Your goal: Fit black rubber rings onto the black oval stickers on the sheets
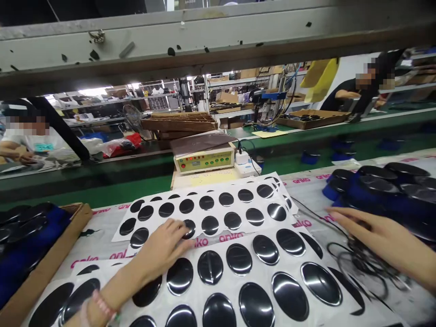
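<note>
Left fingers [174, 224]: loosely spread over the top row of stuff, nothing pinched as far as anyone can see. Can't tell if the tips actually touch down.
Right fingers [342, 217]: stretched out flat-ish and a bit blurry, no object in them. The right hand [381, 234] hangs over a messy wire [363, 264].
Upper sheet [196, 217]: white, right under and past the left fingertips, overlapping other sheets behind it.
Front sheet [230, 282]: nearer the person, just below the left hand [161, 250] and reaching across toward the right one.
Black discs [256, 305]: shiny, sat in neat rows on both sheets, one right beside the left fingertips.
Blue cups [402, 209]: heaped beyond the right fingers, glossy black tops facing up.
Cardboard box [87, 212]: well left of the left fingers, with more blue pieces [37, 247] inside, also black on top.
Yellow machine [204, 160]: straight ahead past the left fingers, on the far side of the sheets.
Progress: looks like loads left, since the rows are pretty full and no loose disc shows in either hand. Which blue pile counts as finished, no idea.
</note>
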`<state>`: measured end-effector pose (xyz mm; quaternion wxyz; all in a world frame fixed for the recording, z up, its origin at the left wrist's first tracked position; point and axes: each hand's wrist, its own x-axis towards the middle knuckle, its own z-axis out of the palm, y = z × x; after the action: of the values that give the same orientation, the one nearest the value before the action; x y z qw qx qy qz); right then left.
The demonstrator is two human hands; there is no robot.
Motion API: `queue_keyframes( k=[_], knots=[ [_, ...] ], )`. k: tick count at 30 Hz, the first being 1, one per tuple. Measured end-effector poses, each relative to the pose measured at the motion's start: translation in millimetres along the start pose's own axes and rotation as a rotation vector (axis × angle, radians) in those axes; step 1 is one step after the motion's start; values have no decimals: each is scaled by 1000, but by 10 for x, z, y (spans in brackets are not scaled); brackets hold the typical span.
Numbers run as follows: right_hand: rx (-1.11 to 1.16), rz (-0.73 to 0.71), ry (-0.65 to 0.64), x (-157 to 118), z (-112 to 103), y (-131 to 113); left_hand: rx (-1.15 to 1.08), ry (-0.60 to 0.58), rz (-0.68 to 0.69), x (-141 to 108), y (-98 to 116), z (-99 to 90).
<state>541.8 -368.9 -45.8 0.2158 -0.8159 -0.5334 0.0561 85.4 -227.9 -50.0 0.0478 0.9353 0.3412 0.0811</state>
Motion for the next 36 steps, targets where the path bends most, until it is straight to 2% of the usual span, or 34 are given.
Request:
queue_keyframes(
  k=[2,5,8,10,14,17,19,22,24,27,30,32,34,36],
  knots=[
    [-30,-27,-98,404,45,-246,43,17,78,208,-94,-8],
    [-98,-93,-151,924,194,-524,83,-17,194,436,-268,36],
    [-170,-169,-165,1181,323,-698,82,-2,207,541,-436,57],
    [-230,-189,-130,1194,380,-807,76,15,180,605,-530,43],
    [-333,-188,-34,1021,486,-1041,35,49,49,833,-691,37],
    [-340,-202,-21,944,534,-1126,-2,77,-52,980,-802,79],
    [-301,-218,-30,978,485,-1113,-29,91,-83,1001,-863,106],
    [-172,-245,10,1082,249,-1095,-84,121,-121,962,-877,122],
    [-59,-264,116,1090,65,-1199,-107,158,-149,951,-746,105],
    [109,-372,272,924,-36,-1608,-341,194,-165,1012,-224,-4],
    [235,-627,282,642,122,-2129,-1440,121,-241,1123,496,-222],
    [302,-884,255,472,264,-2373,-1847,24,-364,1170,863,-382],
    [260,-1014,181,335,345,-2471,-1973,64,-485,1166,1032,-502],
    [158,-1001,67,238,331,-2444,-1889,132,-577,1098,1003,-558]
  ],
)
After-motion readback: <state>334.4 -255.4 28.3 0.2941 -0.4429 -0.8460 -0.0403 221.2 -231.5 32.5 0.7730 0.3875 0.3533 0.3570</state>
